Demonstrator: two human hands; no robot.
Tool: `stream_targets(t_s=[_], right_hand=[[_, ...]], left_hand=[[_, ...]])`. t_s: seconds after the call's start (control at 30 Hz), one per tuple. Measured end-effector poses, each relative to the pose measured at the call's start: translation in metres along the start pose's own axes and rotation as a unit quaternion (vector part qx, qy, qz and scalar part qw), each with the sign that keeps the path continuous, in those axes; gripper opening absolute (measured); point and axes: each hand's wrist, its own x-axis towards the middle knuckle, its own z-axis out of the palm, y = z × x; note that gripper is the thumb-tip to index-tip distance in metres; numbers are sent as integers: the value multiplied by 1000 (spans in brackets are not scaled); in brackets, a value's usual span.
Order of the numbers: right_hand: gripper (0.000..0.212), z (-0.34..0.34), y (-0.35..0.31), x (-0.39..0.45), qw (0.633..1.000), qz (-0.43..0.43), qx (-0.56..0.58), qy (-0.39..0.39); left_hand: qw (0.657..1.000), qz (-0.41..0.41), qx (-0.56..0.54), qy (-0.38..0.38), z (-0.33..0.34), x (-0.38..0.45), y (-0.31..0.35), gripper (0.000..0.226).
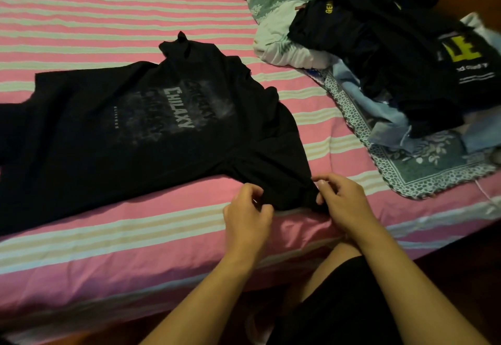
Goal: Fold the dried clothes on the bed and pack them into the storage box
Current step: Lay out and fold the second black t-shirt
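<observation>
From the head view, a black T-shirt [151, 127] with grey lettering on its chest lay spread flat across the bed [108, 19], which was covered in a pink sheet with white and beige stripes. The shirt's collar pointed toward the right and its hem ran off toward the left edge of the view. Both hands met at the near sleeve, close to the bed's front edge. The left hand [248, 210] had its fingers curled and pinched the sleeve's lower edge. The right hand [340, 198] sat just beside it, fingers bent, gripping the sleeve's end where the cloth bunched. The 2 hands were near each other but not touching. At the right, a heap of unfolded clothes [393, 54], mostly dark with some yellow print, rested on a patterned blue-grey blanket [423, 165]. A white garment [287, 46] lay against the heap's left side.
</observation>
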Motion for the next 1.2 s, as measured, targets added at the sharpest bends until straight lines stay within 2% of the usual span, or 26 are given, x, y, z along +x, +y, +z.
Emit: stream_targets(t_s=[0.07, 0.17, 0.27, 0.37, 0.43, 0.53, 0.57, 0.7, 0.87, 0.93, 1.0, 1.13, 1.2], right_hand=[[24, 1, 1, 1, 998, -46, -31, -9], [46, 9, -1, 0, 984, -109, -113, -87], [52, 15, -6, 2, 973, -134, -151, -113], [61, 17, -9, -4, 957, -169, -186, -142], [51, 17, -10, -7, 947, -205, -211, -130], [24, 14, -10, -9, 948, -237, -192, -85], [24, 13, -10, -10, 948, -239, -194, -87], [50, 10, -6, -17, 936, -196, -245, -157], [59, 3, -2, -20, 952, -162, -218, -141], [53, 1, -1, -19, 953, -165, -219, -130], [39, -1, -3, -19, 964, -143, -202, -100], [22, -8, -6, -16, 988, -9, -156, 3], [17, -9, -8, -14, 986, 54, -160, -7]], left_hand=[[996, -17, -88, 23, -9, -3, 5, 22], [990, -18, -132, 35, -20, -6, 14, 24], [994, -25, -101, 33, -25, -7, 16, 26], [999, -14, -21, 24, -28, -10, 16, 23], [999, 0, 20, 28, -29, -15, 16, 25], [998, -2, 50, 31, -30, -21, 14, 26], [998, -8, 58, 28, -29, -22, 14, 26], [995, -44, 94, 9, -28, -22, 11, 24], [984, -29, 177, -13, -35, -24, 1, 19], [983, -32, 179, -26, -37, -24, -2, 16], [984, -37, 174, -33, -38, -24, -4, 16], [985, -36, 170, -19, -36, -25, -5, 16], [985, -37, 170, -11, -34, -27, -4, 17]])
